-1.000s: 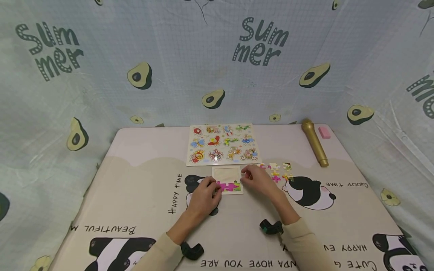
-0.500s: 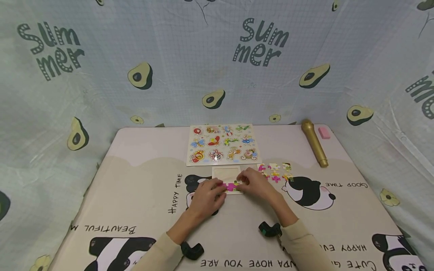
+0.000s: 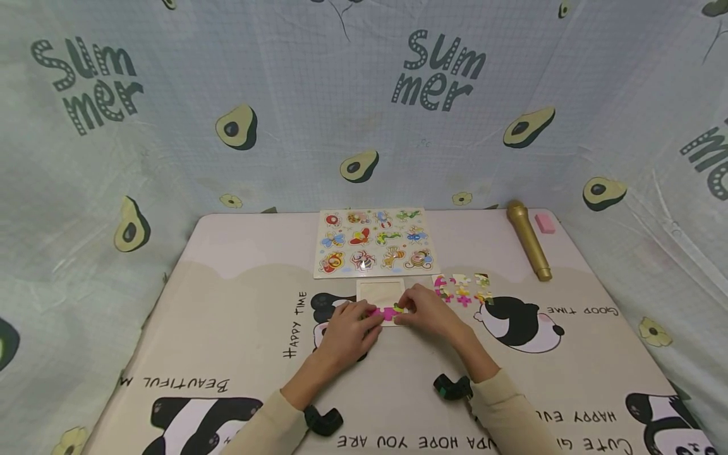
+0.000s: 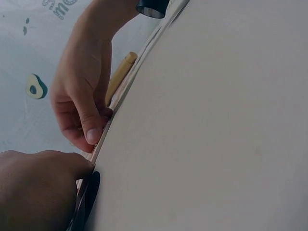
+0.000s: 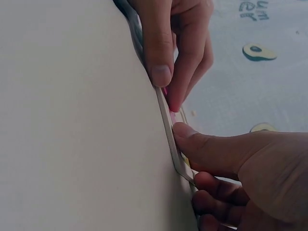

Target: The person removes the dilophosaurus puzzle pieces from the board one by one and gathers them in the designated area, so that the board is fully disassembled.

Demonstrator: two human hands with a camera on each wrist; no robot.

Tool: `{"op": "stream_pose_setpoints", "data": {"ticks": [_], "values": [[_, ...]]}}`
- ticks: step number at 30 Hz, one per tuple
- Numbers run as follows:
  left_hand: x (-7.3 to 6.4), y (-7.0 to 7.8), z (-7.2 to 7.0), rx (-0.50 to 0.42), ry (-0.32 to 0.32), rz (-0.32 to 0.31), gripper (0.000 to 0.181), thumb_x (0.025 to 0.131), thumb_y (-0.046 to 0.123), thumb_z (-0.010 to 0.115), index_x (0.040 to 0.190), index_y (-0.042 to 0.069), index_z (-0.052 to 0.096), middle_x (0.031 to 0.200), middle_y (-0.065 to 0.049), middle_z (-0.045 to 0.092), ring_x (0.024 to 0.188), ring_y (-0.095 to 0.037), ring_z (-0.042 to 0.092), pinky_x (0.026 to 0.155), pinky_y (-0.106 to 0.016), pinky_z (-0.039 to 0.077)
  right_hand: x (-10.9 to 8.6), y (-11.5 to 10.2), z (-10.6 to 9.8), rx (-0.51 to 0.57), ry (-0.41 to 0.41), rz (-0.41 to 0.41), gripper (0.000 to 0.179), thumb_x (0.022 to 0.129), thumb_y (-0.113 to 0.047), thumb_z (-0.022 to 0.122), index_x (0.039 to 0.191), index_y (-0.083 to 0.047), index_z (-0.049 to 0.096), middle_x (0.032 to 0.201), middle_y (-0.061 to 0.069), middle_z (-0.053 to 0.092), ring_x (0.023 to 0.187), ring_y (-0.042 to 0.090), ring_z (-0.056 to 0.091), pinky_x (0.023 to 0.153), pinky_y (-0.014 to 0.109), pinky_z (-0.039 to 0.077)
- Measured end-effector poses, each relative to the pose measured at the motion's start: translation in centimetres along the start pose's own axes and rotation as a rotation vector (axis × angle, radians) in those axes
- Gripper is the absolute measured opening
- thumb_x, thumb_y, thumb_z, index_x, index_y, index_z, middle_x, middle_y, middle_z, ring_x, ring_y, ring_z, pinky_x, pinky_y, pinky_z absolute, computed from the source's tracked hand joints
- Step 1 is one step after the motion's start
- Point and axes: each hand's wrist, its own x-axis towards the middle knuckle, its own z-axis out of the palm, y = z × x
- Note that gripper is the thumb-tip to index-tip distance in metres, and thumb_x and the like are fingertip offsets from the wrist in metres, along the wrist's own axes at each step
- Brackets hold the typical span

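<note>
A small wooden puzzle tray (image 3: pixel 380 291) lies mid-table, its near row filled with joined pink puzzle pieces (image 3: pixel 389 313). My left hand (image 3: pixel 349 330) grips the tray's near left part; in the right wrist view its thumb (image 5: pixel 160 76) is at the near wall and a fingertip reaches the pink pieces. At the near right corner my right hand (image 3: pixel 428 309) holds the tray, thumb along the near edge, other fingers bent round the side. A green-yellow piece (image 3: pixel 399 308) shows beside the right fingertips. Both hands partly cover the row.
Several loose puzzle pieces (image 3: pixel 462 291) lie right of the tray. Behind it is a larger insect picture board (image 3: pixel 375 243). A gold microphone-shaped object (image 3: pixel 529 240) and a pink block (image 3: pixel 544 222) lie at the back right. A patterned curtain (image 3: pixel 296 114) surrounds the table (image 3: pixel 244 328).
My right hand has moved left from beside the tray onto its near right corner. The left hand has shifted slightly right, its fingers reaching farther over the pink pieces.
</note>
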Motion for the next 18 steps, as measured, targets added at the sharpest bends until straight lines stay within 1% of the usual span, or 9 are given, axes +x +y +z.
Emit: {"op": "stream_pose_setpoints", "data": {"ticks": [7,13,18], "values": [[0.08,0.11,-0.12,0.019,-0.010,0.000,0.025,0.095,0.028,0.067,0.117,0.019,0.076,0.116,-0.004,0.069,0.115,-0.024,0.064,0.106,-0.053,0.048,0.17,0.17,0.19,0.013,-0.011,0.017,0.026,0.084,-0.026,0.082,0.097,-0.010,0.067,0.092,0.002,0.056,0.082,0.014,0.050,0.074,0.027,0.044],[0.09,0.09,-0.01,0.030,-0.019,-0.001,0.026,0.096,0.029,0.066,0.118,0.019,0.076,0.116,-0.003,0.069,0.116,-0.023,0.064,0.106,-0.053,0.048,0.22,0.34,0.19,0.008,-0.020,-0.002,0.026,0.085,-0.025,0.081,0.098,-0.009,0.065,0.091,0.002,0.054,0.082,0.014,0.049,0.072,0.026,0.043],[0.09,0.07,-0.02,0.023,-0.017,-0.001,0.025,0.096,0.028,0.066,0.117,0.019,0.076,0.116,-0.004,0.069,0.117,-0.024,0.064,0.106,-0.053,0.048,0.23,0.40,0.26,0.012,-0.024,-0.010,0.028,0.085,-0.024,0.081,0.100,-0.008,0.063,0.091,0.003,0.054,0.082,0.014,0.049,0.072,0.027,0.043]]}}
